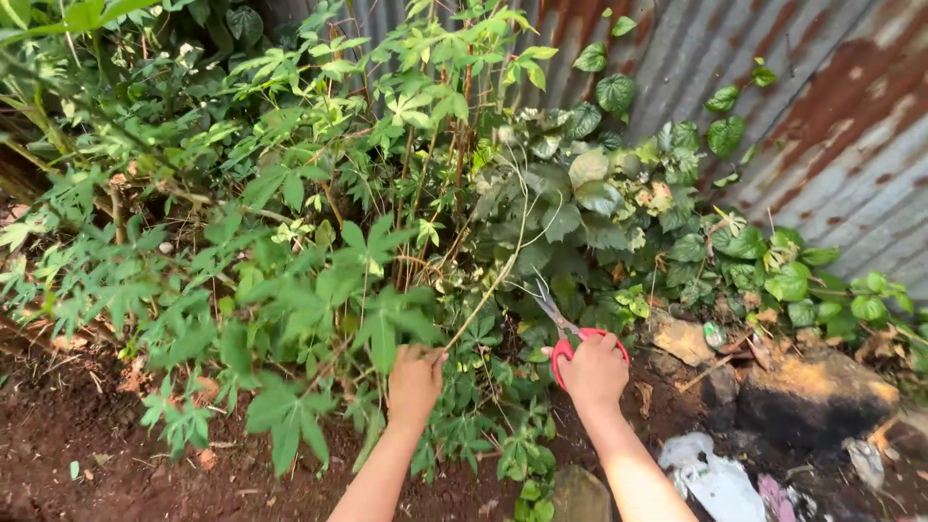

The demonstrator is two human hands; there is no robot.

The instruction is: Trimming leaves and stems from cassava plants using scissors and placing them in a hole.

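My left hand pinches a thin pale stem that rises up and to the right through a leafy green bush. My right hand grips red-handled scissors, whose metal blades are parted and point up-left toward the same stem, a little short of it. Both forearms reach in from the bottom edge.
A rusty corrugated metal fence runs behind the plants at the right. A dark rock and white plastic litter lie on the ground at the lower right. Bare reddish soil spreads at the lower left.
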